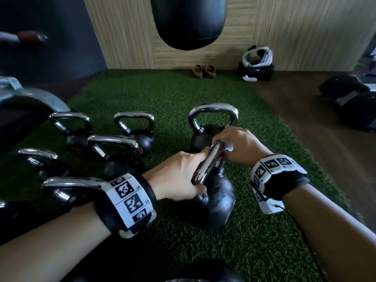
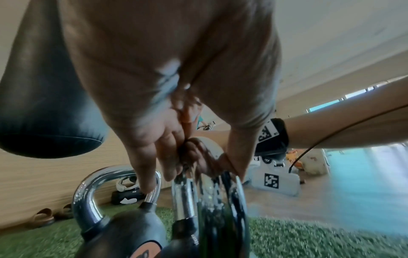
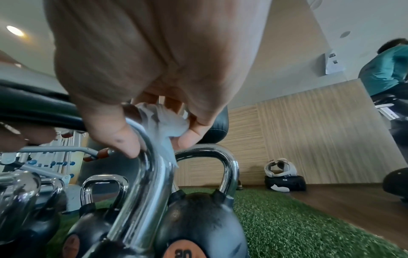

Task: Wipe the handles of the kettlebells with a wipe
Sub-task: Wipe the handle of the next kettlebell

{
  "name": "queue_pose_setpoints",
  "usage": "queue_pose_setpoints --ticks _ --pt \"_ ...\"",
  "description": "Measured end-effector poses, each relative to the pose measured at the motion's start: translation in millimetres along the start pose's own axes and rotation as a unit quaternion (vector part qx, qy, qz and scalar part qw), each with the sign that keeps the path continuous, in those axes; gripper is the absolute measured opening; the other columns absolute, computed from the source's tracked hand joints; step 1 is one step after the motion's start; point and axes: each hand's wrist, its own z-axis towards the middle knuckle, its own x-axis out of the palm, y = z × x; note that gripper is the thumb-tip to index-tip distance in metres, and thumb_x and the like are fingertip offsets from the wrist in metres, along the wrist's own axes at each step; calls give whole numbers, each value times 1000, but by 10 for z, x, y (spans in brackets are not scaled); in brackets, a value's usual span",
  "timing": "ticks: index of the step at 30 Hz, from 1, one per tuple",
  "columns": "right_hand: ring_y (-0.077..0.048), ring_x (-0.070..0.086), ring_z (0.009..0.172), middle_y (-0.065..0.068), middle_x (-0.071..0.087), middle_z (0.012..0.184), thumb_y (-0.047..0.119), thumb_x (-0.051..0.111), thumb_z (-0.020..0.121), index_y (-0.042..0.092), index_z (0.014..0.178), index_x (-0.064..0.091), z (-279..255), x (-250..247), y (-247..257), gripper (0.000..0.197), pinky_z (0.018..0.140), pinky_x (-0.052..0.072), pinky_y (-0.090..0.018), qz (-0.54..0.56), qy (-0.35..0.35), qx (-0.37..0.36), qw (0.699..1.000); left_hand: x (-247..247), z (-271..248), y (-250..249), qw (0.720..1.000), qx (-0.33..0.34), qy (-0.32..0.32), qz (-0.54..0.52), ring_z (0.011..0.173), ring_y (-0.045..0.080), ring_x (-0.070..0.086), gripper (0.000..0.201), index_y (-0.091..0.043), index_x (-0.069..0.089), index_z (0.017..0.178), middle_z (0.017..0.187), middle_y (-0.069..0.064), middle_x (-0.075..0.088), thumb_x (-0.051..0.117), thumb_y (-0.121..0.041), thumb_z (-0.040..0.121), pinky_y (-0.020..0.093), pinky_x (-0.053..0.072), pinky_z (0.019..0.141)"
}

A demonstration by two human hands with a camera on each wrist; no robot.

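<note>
Kettlebell (image 1: pixel 213 202) nearest the person stands on the green turf (image 1: pixel 264 231), its chrome handle (image 1: pixel 208 161) gripped from both sides. Left hand (image 1: pixel 179 176) curls round the near part of that handle, fingers wrapped over the top bar and thumb underneath. Right hand (image 1: pixel 238 146) closes on the far end, pinching a crumpled white wipe (image 3: pixel 164 122) against the bend of the chrome. Just behind stands another kettlebell (image 1: pixel 205 127), its handle upright and untouched. To the left, a cluster of further kettlebells (image 1: pixel 126 147) sits close together on the turf. A black punching bag (image 1: pixel 188 21) hangs above, with a pair of sandals (image 1: pixel 204 71) by the wood-panelled wall (image 1: pixel 284 33).
</note>
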Motion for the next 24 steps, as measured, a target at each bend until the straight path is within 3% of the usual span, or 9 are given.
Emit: queue_pose_setpoints --ticks 2,4,6,9,11,13,17,20,24 --pt "-17 66 91 -1 70 98 19 78 75 21 105 78 -85 -11 -23 30 87 55 -34 -3 -13 15 1000 -67 45 66 999 12 30 16 99 15 69 83 -32 36 151 113 -5 71 82 -32 81 35 57 88" --pt "-16 64 86 1 68 95 35 70 77 20 106 78 -199 -55 -22 34 81 54 -33 -11 -28 29 999 -145 111 119 997 31 54 41 115 14 66 93 -37 29 158 132 -4 68 82 -31 83 32 53 98" --pt "-16 60 80 4 62 86 38 67 74 19 103 79 -332 -102 -14 37 74 50 -31 -27 -41 36 998 -225 194 187 993 37 67 87 119 14 64 98 -44 20 160 141 -4 64 81 -32 85 27 50 97" --pt "-21 61 81 5 60 83 23 70 73 17 97 77 -537 -127 -9 26 72 50 -32 -53 -44 72 995 -279 290 319 987 47 66 137 113 20 69 93 -57 14 155 139 0 66 78 -42 89 36 55 92" --pt "-22 62 87 3 64 90 21 69 78 19 103 76 -647 -93 0 26 77 53 -33 -65 -48 91 993 -278 326 418 989 47 57 130 123 21 65 86 -54 22 156 145 0 62 76 -42 91 38 53 97" --pt "-25 62 89 1 66 94 17 73 80 17 107 75 -734 -66 8 27 81 55 -37 -59 -57 96 992 -257 327 457 992 59 34 107 131 17 60 79 -45 32 157 148 -3 59 77 -39 92 29 48 103" --pt "-26 61 99 1 66 101 16 82 79 15 117 74 -736 -64 -5 38 90 52 -38 -38 -60 115 991 -182 326 495 996 63 -19 64 130 7 59 71 -39 46 152 143 -11 62 79 -27 90 9 36 98" --pt "-24 61 105 1 68 109 16 85 79 13 128 70 -738 -68 -1 51 94 46 -30 -16 -60 132 989 -142 333 492 997 55 -26 53 125 9 63 71 -42 50 149 136 -10 68 80 -24 87 21 46 104" --pt "-22 64 103 1 69 107 18 86 78 19 129 70 -733 -108 54 53 93 52 -39 -26 -46 140 989 -207 314 494 999 38 -8 33 117 2 67 65 -48 53 144 128 -17 71 80 -35 86 25 51 103"
